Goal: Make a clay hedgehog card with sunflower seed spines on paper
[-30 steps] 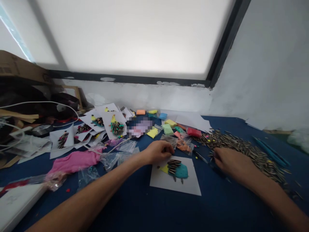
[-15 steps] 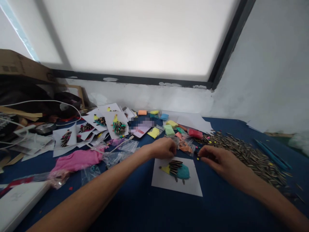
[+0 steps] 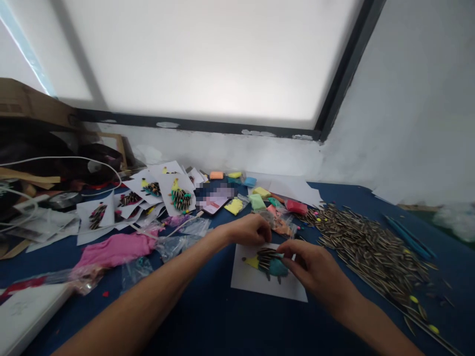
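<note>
A white paper card [image 3: 243, 279] lies on the blue table in front of me. On it is a clay hedgehog [image 3: 276, 267] with a yellow snout and a teal body, striped sunflower seeds [image 3: 267, 257] set as spines on its front half. My left hand [image 3: 252, 229] rests at the card's top edge with its fingers curled closed; what they hold, if anything, is hidden. Over the hedgehog's back, my right hand [image 3: 306, 259] has thumb and fingers pinched together. Something small and pale shows at the fingertips, too small to name.
A heap of sunflower seeds [image 3: 371, 247] spreads to the right, beside a teal pouch-like object [image 3: 408, 236]. Clay packets, such as a red one [image 3: 297, 207], lie behind the card. Finished hedgehog cards [image 3: 181, 198], a phone [image 3: 217, 200] and pink clay [image 3: 117, 247] are at left.
My right hand has moved left from beside the seed heap onto the hedgehog's back, its fingers now pinched. The left hand stays at the card's top edge. The view has shifted slightly.
</note>
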`<state>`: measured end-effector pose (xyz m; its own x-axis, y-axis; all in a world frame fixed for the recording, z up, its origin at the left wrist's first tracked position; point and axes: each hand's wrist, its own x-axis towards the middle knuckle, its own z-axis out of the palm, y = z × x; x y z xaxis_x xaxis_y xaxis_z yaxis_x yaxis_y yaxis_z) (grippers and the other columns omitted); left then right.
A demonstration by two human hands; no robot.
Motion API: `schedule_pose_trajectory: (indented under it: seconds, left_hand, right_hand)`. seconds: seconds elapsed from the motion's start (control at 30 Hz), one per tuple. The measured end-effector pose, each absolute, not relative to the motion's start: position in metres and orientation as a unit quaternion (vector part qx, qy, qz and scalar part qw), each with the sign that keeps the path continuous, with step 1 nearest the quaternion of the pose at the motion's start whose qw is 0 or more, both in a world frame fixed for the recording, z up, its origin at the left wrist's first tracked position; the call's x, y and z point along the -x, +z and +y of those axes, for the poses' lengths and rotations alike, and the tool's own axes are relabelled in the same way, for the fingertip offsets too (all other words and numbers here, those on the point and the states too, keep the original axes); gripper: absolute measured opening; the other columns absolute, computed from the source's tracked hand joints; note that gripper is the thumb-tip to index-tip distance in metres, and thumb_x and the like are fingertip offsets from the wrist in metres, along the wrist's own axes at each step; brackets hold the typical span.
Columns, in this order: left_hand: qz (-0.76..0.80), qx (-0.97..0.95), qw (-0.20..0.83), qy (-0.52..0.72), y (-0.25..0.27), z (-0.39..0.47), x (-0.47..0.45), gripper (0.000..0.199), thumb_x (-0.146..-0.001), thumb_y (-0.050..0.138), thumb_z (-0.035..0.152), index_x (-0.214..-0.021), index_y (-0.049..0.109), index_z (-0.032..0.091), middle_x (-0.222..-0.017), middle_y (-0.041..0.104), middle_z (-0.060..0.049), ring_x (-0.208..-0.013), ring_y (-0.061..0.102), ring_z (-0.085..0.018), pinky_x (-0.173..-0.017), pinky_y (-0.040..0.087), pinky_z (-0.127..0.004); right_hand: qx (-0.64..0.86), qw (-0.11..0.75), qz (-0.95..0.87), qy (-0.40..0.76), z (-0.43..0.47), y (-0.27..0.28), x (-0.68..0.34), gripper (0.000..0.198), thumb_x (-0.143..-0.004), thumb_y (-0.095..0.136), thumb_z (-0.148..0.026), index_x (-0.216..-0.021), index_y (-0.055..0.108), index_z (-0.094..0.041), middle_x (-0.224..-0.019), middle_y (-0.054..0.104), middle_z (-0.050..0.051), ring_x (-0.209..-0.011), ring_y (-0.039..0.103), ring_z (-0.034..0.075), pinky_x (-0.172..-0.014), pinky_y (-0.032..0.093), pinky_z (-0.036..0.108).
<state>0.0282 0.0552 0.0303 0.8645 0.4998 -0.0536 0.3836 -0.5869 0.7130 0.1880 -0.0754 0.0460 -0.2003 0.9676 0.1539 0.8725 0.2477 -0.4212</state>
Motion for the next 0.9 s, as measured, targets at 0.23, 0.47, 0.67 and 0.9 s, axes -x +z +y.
schedule_pose_trajectory:
  seconds: [0.23,0.47,0.67,0.9]
  left_hand:
    - [0.249,-0.878,0.398,0.093,0.026,0.054,-0.027,0.026,-0.067,0.052,-0.001,-0.082,0.069,0.011,-0.075,0.065,-0.001,-0.068,0.056,-0.011,-0.059,0.041,-0.018]
    - [0.246,-0.872,0.413,0.09,0.027,0.055,-0.026,0.026,-0.067,0.051,-0.002,-0.083,0.068,0.01,-0.075,0.064,-0.002,-0.067,0.054,-0.011,-0.058,0.04,-0.018]
    - [0.245,-0.873,0.413,0.085,0.028,0.054,-0.025,0.027,-0.067,0.051,-0.002,-0.083,0.068,0.011,-0.076,0.064,-0.001,-0.068,0.054,-0.01,-0.059,0.04,-0.018]
    - [0.241,-0.873,0.414,0.089,0.026,0.055,-0.026,0.027,-0.066,0.051,-0.002,-0.083,0.068,0.01,-0.074,0.063,-0.001,-0.066,0.053,-0.01,-0.058,0.039,-0.018]
  right_hand:
    - [0.61,0.186,-0.766,0.08,-0.074,0.039,-0.192,0.016,-0.082,0.049,-0.019,-0.081,0.065,-0.023,-0.076,0.066,0.002,-0.06,0.056,0.014,-0.058,0.039,0.026]
    - [0.607,0.161,-0.776,0.065,-0.074,0.036,-0.188,0.02,-0.08,0.048,-0.015,-0.082,0.066,-0.023,-0.077,0.067,0.002,-0.06,0.058,0.015,-0.058,0.041,0.026]
    - [0.6,0.143,-0.786,0.052,-0.073,0.037,-0.184,0.019,-0.083,0.048,-0.015,-0.082,0.065,-0.023,-0.081,0.068,0.003,-0.068,0.062,0.016,-0.058,0.043,0.025]
    - [0.591,0.119,-0.797,0.026,-0.072,0.035,-0.182,0.019,-0.087,0.047,-0.016,-0.082,0.064,-0.023,-0.079,0.065,0.002,-0.067,0.062,0.015,-0.057,0.041,0.024]
